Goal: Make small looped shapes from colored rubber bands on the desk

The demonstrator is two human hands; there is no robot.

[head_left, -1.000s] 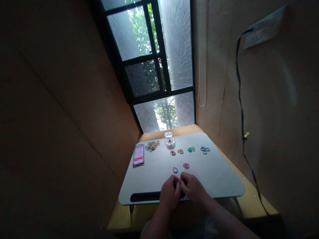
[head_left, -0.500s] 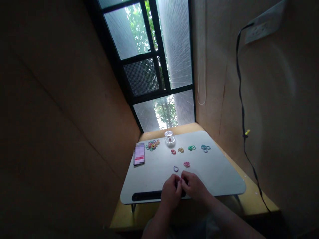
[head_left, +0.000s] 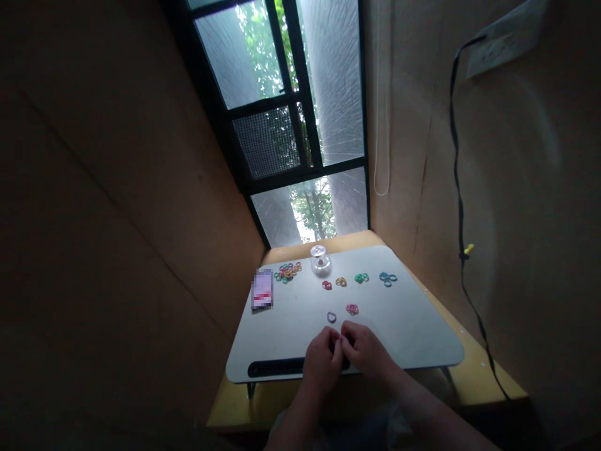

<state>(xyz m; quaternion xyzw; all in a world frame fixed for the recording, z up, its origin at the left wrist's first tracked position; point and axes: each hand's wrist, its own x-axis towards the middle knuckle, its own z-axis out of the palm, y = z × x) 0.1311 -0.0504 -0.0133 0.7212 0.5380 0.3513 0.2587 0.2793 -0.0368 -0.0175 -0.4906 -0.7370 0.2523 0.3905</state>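
My left hand (head_left: 323, 356) and my right hand (head_left: 362, 344) meet at the fingertips over the front of a white lap table (head_left: 282, 332). Both are closed in a pinch, and whatever they hold is too small or hidden to make out. Just beyond the fingers lie a single purple ring-shaped band (head_left: 331, 317) and a small pile of pink bands (head_left: 352, 309). Farther back is a row of little piles: red bands (head_left: 327, 285), yellow-orange bands (head_left: 341, 282), green bands (head_left: 361, 278) and teal bands (head_left: 387, 279).
A mixed heap of coloured bands (head_left: 288, 272) lies at the back left, beside a pixelated flat card or phone (head_left: 262, 289). A clear round container (head_left: 321, 263) stands at the back. The black slot (head_left: 275, 368) runs along the front edge. A black cable (head_left: 457, 188) hangs at right.
The camera view has shifted very slightly. My hands stay together in the same pinched pose, and the bands on the table have not moved.
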